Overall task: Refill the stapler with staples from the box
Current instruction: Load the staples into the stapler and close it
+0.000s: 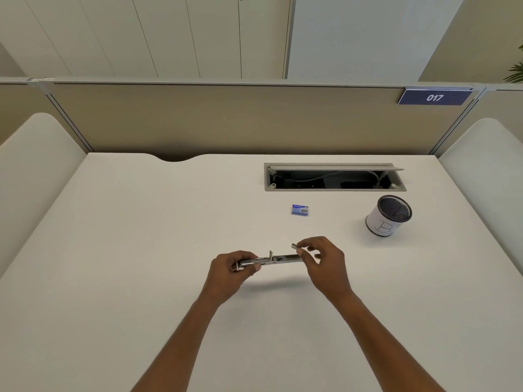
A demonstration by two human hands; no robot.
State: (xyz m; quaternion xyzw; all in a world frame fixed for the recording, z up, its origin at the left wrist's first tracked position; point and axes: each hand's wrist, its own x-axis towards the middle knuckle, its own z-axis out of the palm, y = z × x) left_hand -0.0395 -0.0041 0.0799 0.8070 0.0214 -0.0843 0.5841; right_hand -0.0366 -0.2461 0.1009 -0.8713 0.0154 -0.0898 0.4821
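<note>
1. A slim metal stapler [271, 260] was held level above a white desk [141, 250], running left to right between the person's two hands. Its staple channel lay open and faced upward. A small metal part stood up near its middle.
2. The left hand [229, 271] gripped the stapler's left end, with its fingers curled round the top and the thumb underneath.
3. The right hand [325, 264] pinched a short silver strip of staples [295, 245] between thumb and forefinger. The strip sat just above the stapler's right end, apart from the channel.
4. The right hand's lower fingers were bent close to the stapler's right tip. Whether they touched it could not be told.
5. A soft shadow [271, 284] lay on the desk just below the fingers of both hands.
6. Beyond the right hand's fingertips, well apart from them, a small blue staple box [300, 210] lay on the desk.
7. Farther to the right of those fingers stood a black mesh pen cup [387, 216], wrapped in white paper marked with a handwritten "B".
8. Past the staple box, an open cable tray [334, 176] was set into the desk, with wires inside.
9. Behind the desk stood a beige partition [226, 120], carrying a blue sign [434, 97] reading "017" at its upper right.
</note>
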